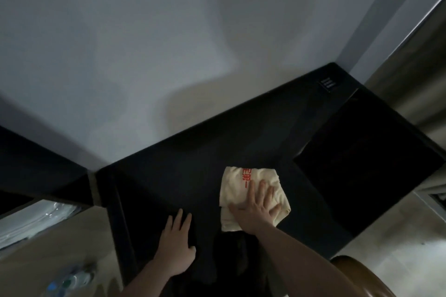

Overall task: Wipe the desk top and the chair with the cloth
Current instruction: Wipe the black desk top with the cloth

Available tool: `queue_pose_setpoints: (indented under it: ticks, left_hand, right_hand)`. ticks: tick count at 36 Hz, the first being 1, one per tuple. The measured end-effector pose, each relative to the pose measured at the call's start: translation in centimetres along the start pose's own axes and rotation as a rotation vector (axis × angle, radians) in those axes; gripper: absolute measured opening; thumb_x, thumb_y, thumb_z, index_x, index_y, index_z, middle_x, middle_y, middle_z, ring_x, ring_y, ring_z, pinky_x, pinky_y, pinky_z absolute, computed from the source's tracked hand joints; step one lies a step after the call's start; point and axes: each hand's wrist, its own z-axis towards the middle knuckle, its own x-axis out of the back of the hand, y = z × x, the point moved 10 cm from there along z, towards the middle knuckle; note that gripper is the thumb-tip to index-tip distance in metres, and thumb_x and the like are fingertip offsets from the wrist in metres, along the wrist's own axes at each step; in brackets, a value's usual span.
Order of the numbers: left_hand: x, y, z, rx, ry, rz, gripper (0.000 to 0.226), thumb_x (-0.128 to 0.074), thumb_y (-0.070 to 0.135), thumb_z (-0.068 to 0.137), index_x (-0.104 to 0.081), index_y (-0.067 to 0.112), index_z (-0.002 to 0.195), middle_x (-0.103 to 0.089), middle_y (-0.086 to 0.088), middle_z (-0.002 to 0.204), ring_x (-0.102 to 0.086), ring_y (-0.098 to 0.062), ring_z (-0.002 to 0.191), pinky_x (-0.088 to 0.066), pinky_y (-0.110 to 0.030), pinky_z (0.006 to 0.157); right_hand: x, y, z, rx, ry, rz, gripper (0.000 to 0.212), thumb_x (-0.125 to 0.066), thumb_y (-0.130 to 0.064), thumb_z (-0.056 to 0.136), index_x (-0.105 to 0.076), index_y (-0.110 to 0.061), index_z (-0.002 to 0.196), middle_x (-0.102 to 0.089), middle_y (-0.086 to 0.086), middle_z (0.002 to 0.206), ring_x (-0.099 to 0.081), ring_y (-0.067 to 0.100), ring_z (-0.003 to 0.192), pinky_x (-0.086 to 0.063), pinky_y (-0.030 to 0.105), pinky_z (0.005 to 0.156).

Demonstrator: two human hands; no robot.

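A black desk top [198,164] runs along a pale wall. A cream cloth [237,179] with red printed characters lies flat on it near the front edge. My right hand [258,210] presses down on the cloth with the fingers spread. My left hand [177,246] rests flat on the desk's front edge, to the left of the cloth, fingers apart and holding nothing. A rounded brown chair back [362,277] shows at the bottom right, partly behind my right forearm.
A darker recessed panel [366,166] takes up the desk's right part, with a small socket plate [327,84] at the far right corner. Plastic bottles [70,279] lie on the floor at the lower left. A curtain [415,75] hangs on the right.
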Motion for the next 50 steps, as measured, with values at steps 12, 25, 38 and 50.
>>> queue_pose_setpoints:
  ticks: [12,25,38,50]
  left_hand:
    - [0.9,2.2,-2.3,0.021,0.022,-0.030,0.085,-0.055,0.033,0.100,0.002,0.026,0.163,0.019,0.001,0.168,0.013,-0.029,0.156,-0.005,-0.041,0.128]
    - [0.2,2.5,-2.7,0.001,-0.050,0.069,0.086,-0.055,0.035,0.100,0.003,0.024,0.163,0.019,-0.003,0.168,0.011,-0.033,0.155,-0.008,-0.046,0.128]
    - [3.3,10.4,1.0,-0.084,-0.015,0.112,0.087,-0.054,0.038,0.100,0.005,0.025,0.163,0.024,-0.001,0.167,0.016,-0.032,0.155,-0.009,-0.046,0.128]
    - [4.8,22.7,9.3,-0.079,-0.055,0.169,0.088,-0.055,0.034,0.100,0.006,0.026,0.163,0.025,0.000,0.167,0.017,-0.032,0.155,-0.008,-0.047,0.127]
  right_hand:
    - [1.3,1.2,-0.3,-0.092,-0.031,-0.042,0.109,-0.032,-0.080,0.089,0.037,-0.024,0.151,0.049,0.013,0.154,0.046,0.041,0.140,0.010,0.076,0.113]
    - [1.3,3.3,-3.1,-0.121,-0.059,0.021,0.115,-0.047,-0.073,0.090,0.034,-0.023,0.154,0.046,0.011,0.157,0.043,0.039,0.143,0.006,0.078,0.111]
    - [7.7,9.8,1.1,-0.231,-0.070,0.074,0.122,-0.042,-0.089,0.080,0.039,-0.030,0.150,0.054,0.005,0.151,0.045,0.036,0.143,0.007,0.077,0.113]
    - [20.6,19.0,9.9,-0.311,-0.004,0.151,0.117,-0.032,-0.092,0.079,0.038,-0.031,0.150,0.051,0.007,0.153,0.043,0.036,0.144,0.014,0.076,0.111]
